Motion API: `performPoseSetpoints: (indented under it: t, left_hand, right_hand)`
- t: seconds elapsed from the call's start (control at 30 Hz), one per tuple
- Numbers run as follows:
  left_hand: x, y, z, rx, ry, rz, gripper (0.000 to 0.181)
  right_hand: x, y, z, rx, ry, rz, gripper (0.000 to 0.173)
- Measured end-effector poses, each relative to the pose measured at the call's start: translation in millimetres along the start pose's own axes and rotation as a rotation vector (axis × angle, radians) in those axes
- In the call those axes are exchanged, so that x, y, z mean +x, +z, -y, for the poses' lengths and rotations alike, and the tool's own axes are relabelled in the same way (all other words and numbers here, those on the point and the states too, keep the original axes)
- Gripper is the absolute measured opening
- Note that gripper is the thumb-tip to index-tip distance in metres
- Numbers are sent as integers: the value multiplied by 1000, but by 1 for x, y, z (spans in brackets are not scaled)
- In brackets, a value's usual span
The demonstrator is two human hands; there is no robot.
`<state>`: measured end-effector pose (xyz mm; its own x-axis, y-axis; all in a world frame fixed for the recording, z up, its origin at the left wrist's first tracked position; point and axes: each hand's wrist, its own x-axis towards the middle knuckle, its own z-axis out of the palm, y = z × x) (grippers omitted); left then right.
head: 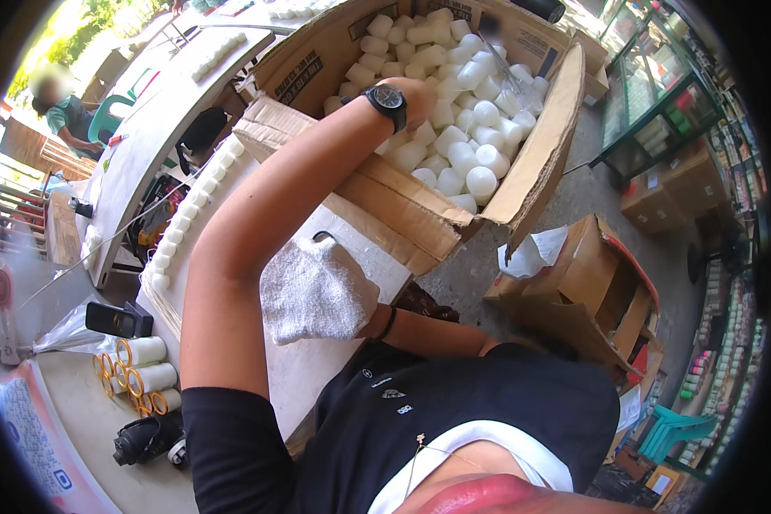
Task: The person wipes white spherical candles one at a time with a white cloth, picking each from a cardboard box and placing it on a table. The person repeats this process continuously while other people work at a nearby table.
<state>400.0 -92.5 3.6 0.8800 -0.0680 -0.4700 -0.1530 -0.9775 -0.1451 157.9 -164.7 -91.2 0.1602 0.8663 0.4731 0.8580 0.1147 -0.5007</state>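
Note:
My left hand [419, 106], with a black wristwatch [387, 98] at its wrist, reaches over the near flap into a large cardboard box [385, 193]. Waxy white rounded cylinders [453, 122] fill the box. The fingers point away among the cylinders, so their grip is hidden. A clear plastic piece [519, 90] lies on the heap. Low before my body, my right hand [367, 301] holds a white terry cloth [315, 292], which covers most of its fingers. A small black curved piece [324, 236] shows above the cloth.
Along the white table [308, 379] runs a row of white cylinders [186, 215] with pale strings. Orange-rimmed white rolls [144, 372], a black phone-like device [110, 319] and a black bottle [144, 440] stand left. An open carton [575, 289] sits right. A person [67, 115] sits far left.

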Motion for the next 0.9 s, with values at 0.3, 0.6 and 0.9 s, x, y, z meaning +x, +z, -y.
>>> performPoseSetpoints:
  t: [0.3, 0.6, 0.9]
  left_hand:
    - [20, -16, -35, -335, 527, -614, 40]
    - [26, -11, -54, -559, 274, -747, 19]
    - [-237, 38, -1, -952, 38, -1292, 40]
  right_hand:
    - [-32, 45, -30, 989, 120, -32, 66]
    - [-37, 40, -33, 2239, 488, -132, 61]
    - [-10, 19, -17, 2262, 461, -162, 70]
